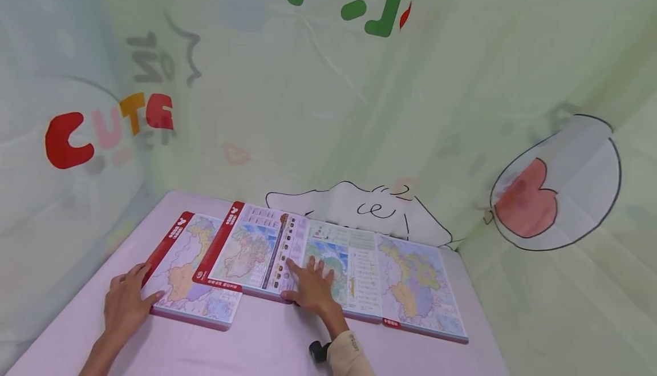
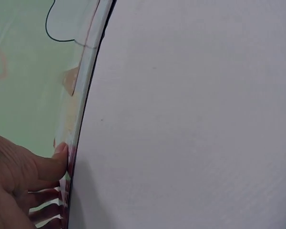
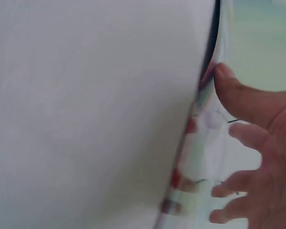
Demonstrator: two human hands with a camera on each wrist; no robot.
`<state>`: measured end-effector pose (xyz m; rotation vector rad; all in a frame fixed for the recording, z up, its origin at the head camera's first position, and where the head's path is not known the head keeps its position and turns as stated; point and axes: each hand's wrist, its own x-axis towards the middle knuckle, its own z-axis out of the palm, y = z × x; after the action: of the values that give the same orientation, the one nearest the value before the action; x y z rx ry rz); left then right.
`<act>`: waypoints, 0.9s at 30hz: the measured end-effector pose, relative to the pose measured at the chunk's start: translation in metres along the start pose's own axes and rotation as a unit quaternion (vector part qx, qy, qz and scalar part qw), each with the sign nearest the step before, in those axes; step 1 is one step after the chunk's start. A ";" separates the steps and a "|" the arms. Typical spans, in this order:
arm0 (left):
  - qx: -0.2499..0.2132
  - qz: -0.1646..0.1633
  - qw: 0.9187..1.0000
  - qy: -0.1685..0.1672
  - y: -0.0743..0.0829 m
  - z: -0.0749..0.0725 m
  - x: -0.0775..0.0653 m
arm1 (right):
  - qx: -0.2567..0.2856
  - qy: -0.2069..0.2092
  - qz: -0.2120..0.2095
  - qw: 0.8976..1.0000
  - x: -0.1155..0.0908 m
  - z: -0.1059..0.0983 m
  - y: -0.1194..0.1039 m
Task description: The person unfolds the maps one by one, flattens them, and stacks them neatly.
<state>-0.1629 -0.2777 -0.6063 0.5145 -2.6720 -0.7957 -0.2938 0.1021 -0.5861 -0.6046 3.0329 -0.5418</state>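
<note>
Several thick-edged printed maps lie on the pink-covered table. My left hand touches the left map, its thumb at the near corner and fingers along the red-striped left edge. A second red-striped map overlaps the left map's right side. My right hand rests spread at this map's right edge, its thumb at the near corner. Its fingers reach over a third map, partly hiding it. Farther right lies a coloured map of provinces. In the wrist views the left hand and right hand show relaxed fingers.
Pink cloth covers the table in front of the maps. Printed fabric curtains hang close behind and at both sides. A dark round device sits at the right wrist, beside a beige sleeve.
</note>
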 end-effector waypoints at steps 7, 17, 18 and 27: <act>-0.037 -0.010 0.999 -0.013 0.000 -0.021 0.013 | 0.179 0.173 0.063 0.967 -0.021 -0.025 -0.060; -0.041 -0.028 0.993 -0.109 0.015 -0.038 0.039 | 0.462 -0.004 0.193 0.865 -0.046 -0.004 -0.122; -0.041 -0.029 0.993 -0.110 0.015 -0.037 0.041 | 0.475 -0.009 0.197 0.858 -0.045 -0.005 -0.126; -0.070 -0.052 0.987 -0.136 -0.016 -0.037 0.055 | 0.505 -0.069 0.248 0.824 -0.041 0.006 -0.136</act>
<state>-0.1936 -0.3303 -0.5753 0.5500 -2.8228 -1.1502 -0.2053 -0.0024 -0.5489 0.1926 2.1069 -1.7160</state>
